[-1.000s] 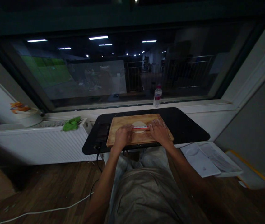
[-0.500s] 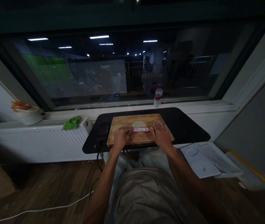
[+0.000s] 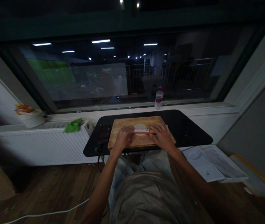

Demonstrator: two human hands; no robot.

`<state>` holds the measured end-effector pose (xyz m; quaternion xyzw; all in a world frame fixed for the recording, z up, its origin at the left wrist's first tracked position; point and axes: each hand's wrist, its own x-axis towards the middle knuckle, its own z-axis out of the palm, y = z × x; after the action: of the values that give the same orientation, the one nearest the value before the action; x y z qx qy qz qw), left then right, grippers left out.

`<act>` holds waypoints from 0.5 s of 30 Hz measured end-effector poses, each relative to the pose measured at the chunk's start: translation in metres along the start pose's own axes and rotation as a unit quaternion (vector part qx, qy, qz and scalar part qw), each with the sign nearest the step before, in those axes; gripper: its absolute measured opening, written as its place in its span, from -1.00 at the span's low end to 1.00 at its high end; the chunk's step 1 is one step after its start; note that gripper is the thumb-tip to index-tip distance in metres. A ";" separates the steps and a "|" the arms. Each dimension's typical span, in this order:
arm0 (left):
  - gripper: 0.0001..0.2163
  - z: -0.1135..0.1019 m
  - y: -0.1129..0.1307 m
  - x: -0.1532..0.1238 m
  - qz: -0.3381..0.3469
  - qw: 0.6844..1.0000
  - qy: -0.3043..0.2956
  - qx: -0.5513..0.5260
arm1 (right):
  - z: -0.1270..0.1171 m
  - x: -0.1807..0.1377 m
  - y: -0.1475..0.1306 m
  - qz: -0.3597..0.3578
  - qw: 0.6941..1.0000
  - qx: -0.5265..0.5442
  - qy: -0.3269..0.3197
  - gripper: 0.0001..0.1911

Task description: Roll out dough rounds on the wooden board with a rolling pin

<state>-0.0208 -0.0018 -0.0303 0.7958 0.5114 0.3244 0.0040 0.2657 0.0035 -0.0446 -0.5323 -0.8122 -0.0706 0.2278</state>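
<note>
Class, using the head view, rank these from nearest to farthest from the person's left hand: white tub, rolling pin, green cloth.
1. Rolling pin: nearest, its left end under the left hand.
2. Green cloth: off to the left, on top of the radiator.
3. White tub: farthest, left of the cloth.

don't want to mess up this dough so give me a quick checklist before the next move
1. Rolling pin lies across the dough: ok
2. Left hand at the pin's left end: ok
3. Right hand at its right end: ok
4. Visible dough within the cutting board: ok
5. Bottle upright beyond the board: ok
6. Dough evenly thick: cannot tell from this view
</note>
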 end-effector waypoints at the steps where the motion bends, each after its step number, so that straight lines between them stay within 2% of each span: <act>1: -0.61 0.001 -0.001 0.003 0.010 1.000 -0.006 0.010 | 0.001 0.001 0.002 -0.003 1.000 0.005 0.000 -0.47; 3: -0.58 0.002 0.002 0.008 -0.004 0.999 0.010 0.033 | 0.003 0.003 0.005 -0.001 1.000 0.010 0.003 -0.54; 7: -0.59 0.009 0.017 0.017 -0.140 0.982 0.111 0.062 | 0.002 0.013 0.008 0.038 0.999 0.002 0.018 -0.58; 9: -0.56 0.018 0.026 0.019 -0.168 0.980 0.091 0.059 | -0.003 0.026 0.009 0.075 0.997 -0.010 0.028 -0.56; 12: -0.38 0.034 0.040 0.021 -0.143 0.988 0.020 0.053 | -0.011 0.052 0.009 0.088 0.996 -0.011 0.028 -0.53; 15: -0.25 0.047 0.046 0.026 -0.119 0.990 -0.016 0.078 | -0.012 0.078 0.006 0.098 0.995 -0.008 0.014 -0.52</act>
<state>0.0483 0.0127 -0.0389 0.7326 0.6257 0.2677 -0.0111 0.2490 0.0669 -0.0003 -0.6097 -0.7525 -0.0620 0.2411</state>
